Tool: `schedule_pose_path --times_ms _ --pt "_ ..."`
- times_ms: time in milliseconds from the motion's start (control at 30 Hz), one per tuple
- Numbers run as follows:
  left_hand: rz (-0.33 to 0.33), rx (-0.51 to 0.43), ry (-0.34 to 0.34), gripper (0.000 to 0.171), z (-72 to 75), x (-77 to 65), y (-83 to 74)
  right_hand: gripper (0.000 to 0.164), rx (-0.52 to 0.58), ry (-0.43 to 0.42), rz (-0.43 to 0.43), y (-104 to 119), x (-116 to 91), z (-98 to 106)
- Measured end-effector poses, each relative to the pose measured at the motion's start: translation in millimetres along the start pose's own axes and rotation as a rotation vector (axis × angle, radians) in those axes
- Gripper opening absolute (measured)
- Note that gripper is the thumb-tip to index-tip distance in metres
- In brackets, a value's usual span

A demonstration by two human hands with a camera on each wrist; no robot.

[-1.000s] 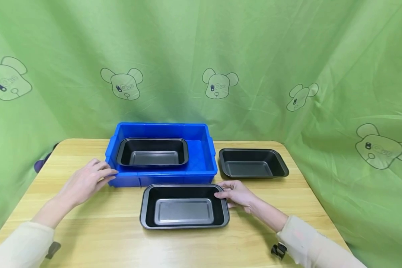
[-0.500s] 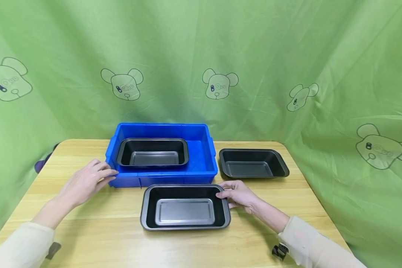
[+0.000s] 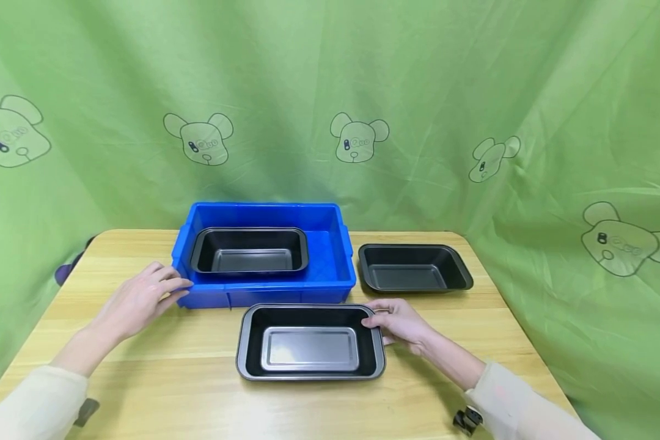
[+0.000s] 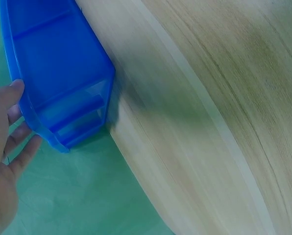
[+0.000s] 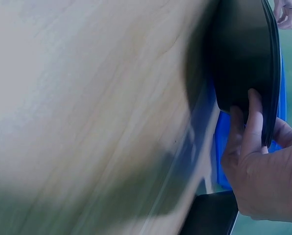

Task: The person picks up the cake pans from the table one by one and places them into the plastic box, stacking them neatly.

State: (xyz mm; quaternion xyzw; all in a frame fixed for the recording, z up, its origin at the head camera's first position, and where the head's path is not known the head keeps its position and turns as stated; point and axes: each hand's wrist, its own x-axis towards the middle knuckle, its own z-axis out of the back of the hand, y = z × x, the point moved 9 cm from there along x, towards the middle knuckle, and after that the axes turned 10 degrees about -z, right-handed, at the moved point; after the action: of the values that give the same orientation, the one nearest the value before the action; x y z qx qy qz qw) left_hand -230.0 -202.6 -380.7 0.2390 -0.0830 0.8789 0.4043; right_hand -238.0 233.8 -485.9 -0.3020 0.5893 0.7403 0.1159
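My right hand (image 3: 401, 324) grips the right end of a black loaf pan (image 3: 310, 348) in front of the bin, thumb inside the rim and fingers under the outside. In the right wrist view, the pan's dark underside (image 5: 241, 58) shows off the table. My left hand (image 3: 143, 299) holds the front left corner of the blue plastic bin (image 3: 286, 296); in the left wrist view its thumb (image 4: 16, 89) lies on the rim, with the other fingers along the outside. Inside the bin, on its left, sits a second loaf pan (image 3: 250, 260).
A third loaf pan (image 3: 415, 278) stands on the wooden table (image 3: 170, 379) to the right of the bin. Bare blue floor (image 3: 323, 253) shows in the bin's right part. A green curtain (image 3: 286, 73) hangs behind and at both sides.
My right hand and the loaf pan it holds have shifted slightly right and toward me. The left hand keeps its place at the bin's corner.
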Motion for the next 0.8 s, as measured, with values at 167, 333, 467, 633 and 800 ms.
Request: schedule_pose_path --times_ms 167,333,467,633,800 --pt "-0.007 0.004 -0.006 0.025 0.4 0.4 -0.8 0.045 0.005 0.002 0.014 -1 -5 5" --pt "-0.002 0.005 0.012 0.025 -0.7 1.0 1.1 0.048 0.000 -0.004 0.023 -1 -11 11" --pt "0.003 0.007 0.026 0.024 -1.0 1.0 2.0 0.049 -0.001 -0.012 0.023 0 -16 15" --pt "0.007 0.004 0.029 0.024 -1.3 1.1 2.6 0.050 -0.013 -0.022 0.025 2 -21 19" --pt "-0.003 0.004 0.015 0.024 -2.0 1.1 1.6 0.052 -0.019 -0.027 0.029 2 -27 21"
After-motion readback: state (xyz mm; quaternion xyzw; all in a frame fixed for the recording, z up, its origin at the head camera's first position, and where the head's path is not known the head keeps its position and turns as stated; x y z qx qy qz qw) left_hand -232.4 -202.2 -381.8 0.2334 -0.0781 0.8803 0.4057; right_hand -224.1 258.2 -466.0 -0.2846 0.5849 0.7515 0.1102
